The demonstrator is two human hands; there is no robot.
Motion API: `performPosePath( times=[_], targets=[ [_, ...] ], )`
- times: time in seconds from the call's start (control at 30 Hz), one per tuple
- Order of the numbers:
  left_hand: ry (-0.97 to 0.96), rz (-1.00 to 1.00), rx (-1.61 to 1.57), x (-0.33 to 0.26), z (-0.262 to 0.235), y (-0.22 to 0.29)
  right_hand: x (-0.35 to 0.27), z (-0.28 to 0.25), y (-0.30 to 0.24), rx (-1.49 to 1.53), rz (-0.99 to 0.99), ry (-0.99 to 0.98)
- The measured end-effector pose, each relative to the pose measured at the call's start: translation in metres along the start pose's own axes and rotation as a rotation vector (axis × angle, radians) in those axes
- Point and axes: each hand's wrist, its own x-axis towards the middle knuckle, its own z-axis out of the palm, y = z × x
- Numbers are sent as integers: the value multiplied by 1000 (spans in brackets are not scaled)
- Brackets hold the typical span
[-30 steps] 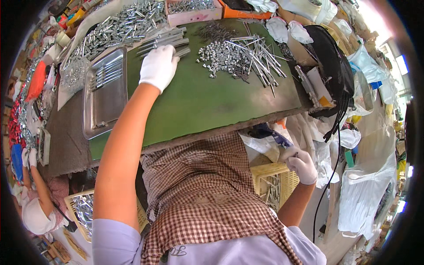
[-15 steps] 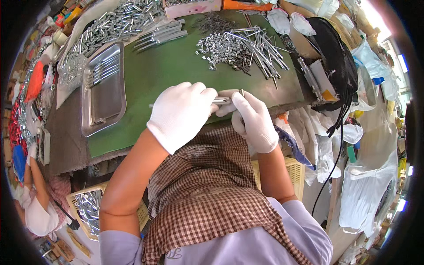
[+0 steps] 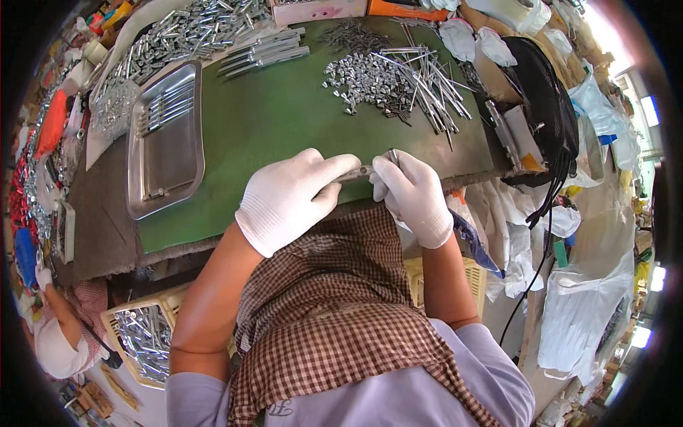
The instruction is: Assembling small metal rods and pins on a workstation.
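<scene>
- Head view: we have both gloved hands together at the near edge of the green desk [image 3: 284, 121], just above our checked apron [image 3: 334, 313].
- Our left hand [image 3: 295, 199] is curled, its fingers pinching one end of a slim metal rod [image 3: 358, 173]; our right hand [image 3: 413, 196] pinches the other end, where a short metal tip [image 3: 393, 156] sticks up between the fingertips.
- We judge the work to be partly done: one rod is in hand, seemingly being fitted with a small part, though the gloves hide the joint.
- Done, as far as we can see: a few long pieces lie in rows in the steel tray [image 3: 167, 142] to our left.
- Left, as we judge it: a pile of small silver ferrules [image 3: 359, 75] and loose rods [image 3: 427, 78] lies at the far side of the desk, well apart from our hands.
- More silver parts fill the basket [image 3: 142, 338] below the desk.
- Rod's long axis runs left to right, along the desk's near edge, roughly level; its right end, with the upturned tip, points away from us.
</scene>
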Motion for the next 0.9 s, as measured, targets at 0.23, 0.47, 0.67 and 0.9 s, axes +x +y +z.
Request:
performPosePath(
  times=[0.23, 0.47, 0.67, 0.9],
  targets=[
    [-32, -70, 158, -3, 7, 7, 15, -12, -12, -496, -279, 88],
    [-107, -158, 226, -2, 14, 17, 138, -34, -38, -1051, -635, 227],
    [-87, -146, 178, -2, 15, 15, 203, -35, -49, -1211, -631, 199],
    [-146, -174, 176, 0, 14, 13, 180, -31, -54, -1306, -543, 103]
  ],
)
